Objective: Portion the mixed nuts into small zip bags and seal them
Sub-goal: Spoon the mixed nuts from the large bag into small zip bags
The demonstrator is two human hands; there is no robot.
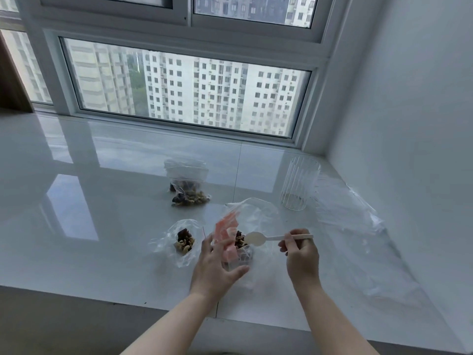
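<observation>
My left hand (217,265) holds a clear bag (256,216) with a pink strip, nuts showing inside at its mouth. My right hand (300,252) pinches the handle of a white plastic spoon (256,238), whose bowl sits over the nuts in that bag. A small zip bag with a portion of nuts (183,242) lies just left of my left hand. Farther back, another small bag of nuts (188,189) rests on the white sill (89,213).
A ribbed clear glass (298,184) stands at the back right. Crumpled clear plastic bags (345,208) lie to its right near the wall. The window frame runs along the back; the sill's front edge is near my forearms.
</observation>
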